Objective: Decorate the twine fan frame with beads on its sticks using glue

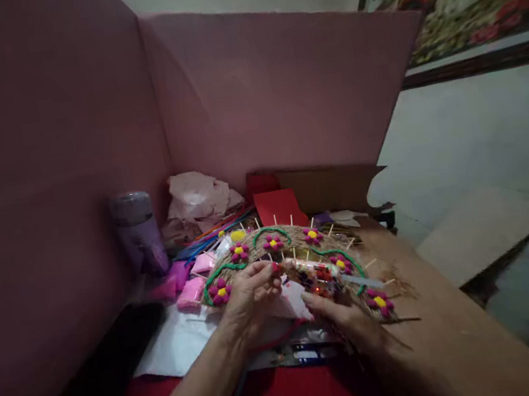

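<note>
My left hand (pixel 252 289) is closed in a pinch, with a small red piece (pixel 275 267) at its fingertips, too small to identify. Close by, my right hand (pixel 348 319) is wrapped round a hot glue gun (pixel 322 275) with a lit red light. A translucent glue stick (pixel 361 281) juts from the gun's right end, and its left end is near my left fingertips. Behind both hands is a fan-shaped, twine-wrapped piece (pixel 295 233) with short sticks along its edge. Magenta flowers with yellow centres (pixel 273 243) and green wavy strips (pixel 228 268) decorate it.
Pink packets (pixel 192 292) and a purple bottle (pixel 139 236) are at the left. Behind lie a crumpled plastic bag (pixel 198 199), coloured stems and red sheets (pixel 277 208). Thread snips (pixel 306 354) lie in front on white paper. Pink boards (pixel 268 96) wall the back and left.
</note>
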`<move>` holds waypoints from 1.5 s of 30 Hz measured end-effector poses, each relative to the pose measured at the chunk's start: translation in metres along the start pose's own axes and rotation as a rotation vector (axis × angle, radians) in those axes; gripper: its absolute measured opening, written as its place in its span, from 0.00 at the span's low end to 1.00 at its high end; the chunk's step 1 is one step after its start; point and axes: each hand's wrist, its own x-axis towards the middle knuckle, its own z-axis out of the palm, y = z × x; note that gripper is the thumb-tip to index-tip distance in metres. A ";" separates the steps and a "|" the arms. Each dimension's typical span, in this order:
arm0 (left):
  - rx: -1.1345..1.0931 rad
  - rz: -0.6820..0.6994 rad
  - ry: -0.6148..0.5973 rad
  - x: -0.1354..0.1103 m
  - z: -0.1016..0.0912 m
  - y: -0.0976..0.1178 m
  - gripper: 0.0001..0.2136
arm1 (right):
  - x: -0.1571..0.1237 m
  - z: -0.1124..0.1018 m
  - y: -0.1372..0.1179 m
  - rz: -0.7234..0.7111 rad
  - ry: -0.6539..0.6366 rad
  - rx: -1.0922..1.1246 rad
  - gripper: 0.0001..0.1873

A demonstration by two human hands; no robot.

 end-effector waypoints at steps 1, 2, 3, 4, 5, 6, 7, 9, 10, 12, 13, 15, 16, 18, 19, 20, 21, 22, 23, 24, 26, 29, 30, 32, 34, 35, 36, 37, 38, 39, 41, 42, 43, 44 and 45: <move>0.001 0.001 0.006 0.000 0.000 0.000 0.07 | -0.001 0.000 -0.001 0.000 0.003 -0.009 0.16; 0.000 0.001 0.010 0.000 0.000 0.000 0.07 | -0.001 -0.001 -0.001 -0.003 0.006 -0.018 0.16; -0.003 0.000 0.012 0.000 0.000 0.000 0.07 | -0.002 -0.001 -0.003 -0.008 0.008 -0.028 0.16; -0.007 -0.001 0.011 0.000 0.000 0.000 0.07 | -0.002 -0.001 -0.004 -0.017 0.011 -0.037 0.16; -0.013 -0.005 0.009 0.000 0.001 0.000 0.07 | -0.002 -0.001 -0.006 -0.028 0.014 -0.046 0.16; -0.020 -0.009 0.003 0.000 0.001 0.000 0.06 | -0.003 -0.001 -0.008 -0.044 0.017 -0.055 0.16; -0.028 -0.011 -0.004 0.000 0.002 0.000 0.06 | -0.003 -0.001 -0.011 -0.063 0.018 -0.065 0.16; -0.050 -0.007 -0.014 -0.001 0.004 0.001 0.07 | -0.003 -0.001 -0.015 -0.099 0.015 -0.092 0.16; -0.059 -0.004 -0.018 -0.001 0.004 0.001 0.08 | -0.003 -0.001 -0.016 -0.111 0.015 -0.107 0.16; -0.067 0.003 -0.013 -0.002 0.005 0.001 0.09 | -0.004 -0.001 -0.018 -0.109 0.016 -0.142 0.16; -0.067 0.006 -0.009 -0.002 0.005 0.002 0.10 | -0.004 -0.002 -0.018 -0.101 0.017 -0.155 0.16; -0.059 0.008 0.000 -0.002 0.005 0.002 0.09 | -0.004 -0.002 -0.017 -0.096 0.014 -0.169 0.16; -0.053 0.009 0.004 -0.002 0.004 0.002 0.09 | -0.004 -0.003 -0.016 -0.097 0.017 -0.170 0.16; -0.040 0.010 0.000 -0.002 0.003 0.002 0.08 | -0.004 -0.003 -0.014 -0.089 0.026 -0.166 0.15; -0.037 0.014 -0.003 -0.002 0.003 0.002 0.07 | -0.004 -0.003 -0.014 -0.079 0.030 -0.166 0.15; -0.035 0.017 -0.005 -0.002 0.002 0.002 0.07 | -0.004 -0.004 -0.013 -0.067 0.032 -0.166 0.15; -0.035 0.019 -0.006 -0.001 0.002 0.002 0.07 | -0.004 -0.004 -0.013 -0.056 0.029 -0.168 0.15; -0.037 0.020 -0.004 -0.001 0.002 0.001 0.07 | -0.004 -0.004 -0.012 -0.051 0.022 -0.171 0.16; -0.038 0.020 -0.003 -0.001 0.002 0.001 0.07 | -0.004 -0.005 -0.012 -0.050 0.016 -0.172 0.16; -0.040 0.019 -0.001 -0.001 0.002 0.001 0.07 | -0.004 -0.005 -0.012 -0.051 0.013 -0.171 0.17; -0.047 0.013 0.004 -0.001 0.002 0.001 0.07 | -0.003 -0.005 -0.011 -0.056 0.014 -0.161 0.17; -0.056 -0.004 0.017 -0.001 0.004 0.002 0.06 | -0.002 -0.004 -0.010 -0.065 0.028 -0.133 0.17; -0.061 -0.011 0.022 -0.001 0.004 0.003 0.06 | -0.002 -0.004 -0.009 -0.066 0.034 -0.124 0.17; -0.079 -0.019 0.023 -0.002 0.005 0.003 0.07 | -0.002 -0.003 -0.008 -0.061 0.044 -0.110 0.16; -0.107 -0.017 0.014 -0.002 0.005 0.003 0.07 | -0.003 -0.003 -0.007 -0.046 0.049 -0.104 0.16; -0.120 -0.014 0.006 -0.002 0.005 0.003 0.07 | -0.004 -0.002 -0.007 -0.037 0.049 -0.103 0.16; -0.131 -0.013 -0.001 -0.002 0.005 0.002 0.07 | -0.004 -0.002 -0.007 -0.029 0.048 -0.103 0.16; -0.141 -0.013 -0.006 -0.001 0.005 0.002 0.07 | -0.005 -0.002 -0.008 -0.022 0.047 -0.104 0.17; -0.149 -0.012 -0.007 -0.001 0.005 0.002 0.07 | -0.005 -0.002 -0.008 -0.018 0.047 -0.103 0.17; -0.158 -0.011 -0.007 -0.001 0.004 0.001 0.07 | -0.006 -0.003 -0.009 -0.017 0.048 -0.102 0.17; -0.171 -0.006 -0.007 0.000 0.004 0.001 0.06 | -0.007 -0.003 -0.012 -0.020 0.047 -0.101 0.18; -0.176 -0.004 -0.009 0.000 0.004 0.000 0.07 | -0.007 -0.003 -0.013 -0.021 0.046 -0.102 0.18; -0.177 -0.005 -0.012 0.001 0.004 0.000 0.07 | -0.007 -0.003 -0.014 -0.022 0.045 -0.105 0.18; -0.177 -0.008 -0.012 0.001 0.003 0.000 0.07 | -0.007 -0.003 -0.015 -0.024 0.044 -0.110 0.18; -0.176 -0.013 -0.012 0.001 0.003 0.000 0.07 | -0.007 -0.002 -0.015 -0.026 0.046 -0.116 0.18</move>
